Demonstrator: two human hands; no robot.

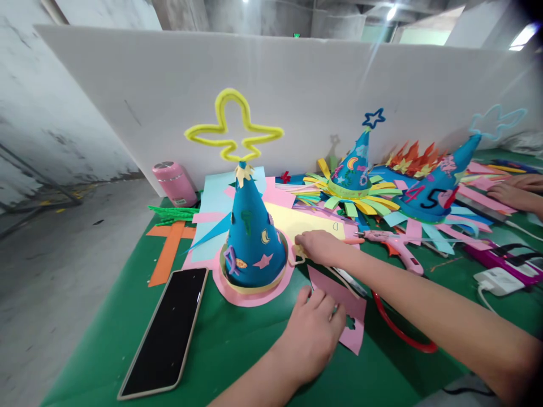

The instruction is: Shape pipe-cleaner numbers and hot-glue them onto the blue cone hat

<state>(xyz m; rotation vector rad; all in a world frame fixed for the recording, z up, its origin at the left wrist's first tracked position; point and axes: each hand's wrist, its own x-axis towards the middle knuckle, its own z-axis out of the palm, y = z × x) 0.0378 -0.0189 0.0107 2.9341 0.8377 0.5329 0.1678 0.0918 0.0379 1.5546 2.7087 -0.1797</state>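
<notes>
A blue paper cone hat [255, 226] stands on a pink paper ring [244, 297]. A yellow fuzzy wire shape [233, 133] tops it, and stars, a moon and other small pieces decorate its side. Just right of its brim, my right hand [318, 246] pinches a small pale yellow piece [299, 257], whose exact kind I cannot make out. My left hand [314, 325] rests nearer the front, its fingers loosely bent and apart, beside a pink paper sheet [355, 312] with a flower-shaped cutout. No object shows in that left hand.
A black-screened phone [167, 330] lies front left, orange strips [167, 263] and a pink bottle [175, 183] behind it. A pink glue gun [396, 246], red ring [403, 333] and power strip [515, 260] lie right. Two more cone hats stand behind; another person's hands [520, 189] are far right.
</notes>
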